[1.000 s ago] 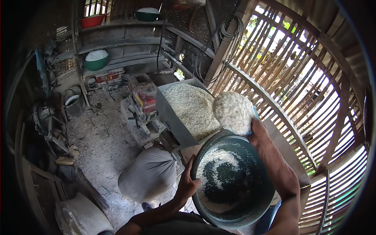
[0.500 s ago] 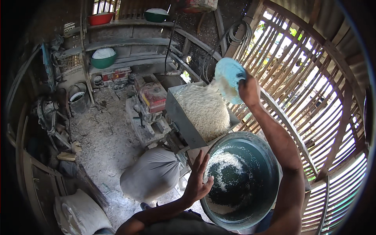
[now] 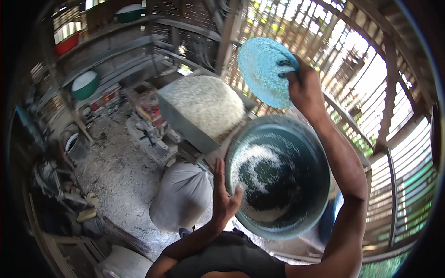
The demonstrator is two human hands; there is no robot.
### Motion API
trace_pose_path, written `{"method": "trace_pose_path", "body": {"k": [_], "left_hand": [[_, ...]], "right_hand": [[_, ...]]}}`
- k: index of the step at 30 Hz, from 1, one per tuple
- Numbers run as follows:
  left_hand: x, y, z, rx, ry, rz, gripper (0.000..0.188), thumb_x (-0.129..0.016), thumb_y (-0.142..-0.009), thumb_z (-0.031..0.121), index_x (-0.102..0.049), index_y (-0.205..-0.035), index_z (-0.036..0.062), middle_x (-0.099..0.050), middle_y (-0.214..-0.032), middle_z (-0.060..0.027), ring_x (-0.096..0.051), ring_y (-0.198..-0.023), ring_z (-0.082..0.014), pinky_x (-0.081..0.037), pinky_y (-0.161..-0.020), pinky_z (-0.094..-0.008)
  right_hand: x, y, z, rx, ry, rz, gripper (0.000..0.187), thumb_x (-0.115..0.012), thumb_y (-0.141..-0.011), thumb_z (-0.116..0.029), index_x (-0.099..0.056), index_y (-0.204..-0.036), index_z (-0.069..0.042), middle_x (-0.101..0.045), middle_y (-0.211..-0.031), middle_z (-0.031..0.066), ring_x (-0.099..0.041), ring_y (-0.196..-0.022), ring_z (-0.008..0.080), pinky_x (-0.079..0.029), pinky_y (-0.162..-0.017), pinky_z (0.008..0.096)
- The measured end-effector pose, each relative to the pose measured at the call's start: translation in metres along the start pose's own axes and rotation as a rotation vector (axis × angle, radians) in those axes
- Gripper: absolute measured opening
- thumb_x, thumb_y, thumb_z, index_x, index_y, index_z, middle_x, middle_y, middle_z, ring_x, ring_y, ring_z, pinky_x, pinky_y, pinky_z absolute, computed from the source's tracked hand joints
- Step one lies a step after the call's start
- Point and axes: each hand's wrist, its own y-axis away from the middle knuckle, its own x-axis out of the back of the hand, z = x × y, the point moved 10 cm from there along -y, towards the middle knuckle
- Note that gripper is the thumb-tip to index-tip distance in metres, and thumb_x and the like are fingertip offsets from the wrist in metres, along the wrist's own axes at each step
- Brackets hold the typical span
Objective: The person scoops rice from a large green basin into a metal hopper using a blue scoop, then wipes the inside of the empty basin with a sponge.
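Note:
My right hand (image 3: 307, 88) grips the edge of a shallow light-blue plastic bowl (image 3: 262, 69), raised above the far side of a big dark-green tub (image 3: 320, 185). Specks of pale grain cling to the bowl. Scattered white grain (image 3: 255, 169) lies on the bottom of the tub. Against the tub's left wall rests my left hand (image 3: 225, 199), fingers stretched out and thumb apart, holding nothing. Beyond the tub, a grey metal hopper (image 3: 185, 123) is heaped with pale, rice-like grain (image 3: 204, 104).
A tied, full sack (image 3: 181, 197) stands left of the tub. Red-topped machinery (image 3: 147, 104) sits beside the hopper. Farther left are a green basin (image 3: 85, 85) of white stuff and a bucket (image 3: 76, 146). A slatted wall (image 3: 357, 78) runs along the right.
My right hand has drawn the bowl back from the hopper, where grain was pouring from it. The grain stream has stopped. The whole view has turned to the right.

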Motion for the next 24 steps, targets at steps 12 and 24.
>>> {"method": "trace_pose_path", "body": {"k": [12, 24], "left_hand": [[-0.015, 0.017, -0.050, 0.519, 0.543, 0.069, 0.070, -0.052, -0.073, -0.011, -0.043, -0.141, -0.0009, -0.057, -0.128, -0.0141, -0.057, -0.111, -0.0261, -0.040, -0.101, -0.0328], [-0.022, 0.010, -0.024, 0.492, 0.639, 0.095, 0.082, -0.047, -0.058, -0.005, -0.046, -0.140, 0.0010, -0.055, -0.129, -0.0151, -0.056, -0.114, -0.0320, -0.044, -0.101, -0.0374]], "right_hand": [[0.028, 0.322, 0.014, -0.228, 0.390, -0.516, 0.062, -0.053, -0.082, -0.008, -0.045, -0.143, -0.006, -0.060, -0.129, 0.0138, -0.062, -0.112, 0.0295, -0.055, -0.084, 0.0392], [0.026, 0.365, 0.043, -0.420, 0.283, -0.540, 0.049, -0.054, -0.082, -0.005, -0.054, -0.131, -0.005, -0.067, -0.112, 0.0158, -0.068, -0.092, 0.0351, -0.056, -0.078, 0.0422]]}}
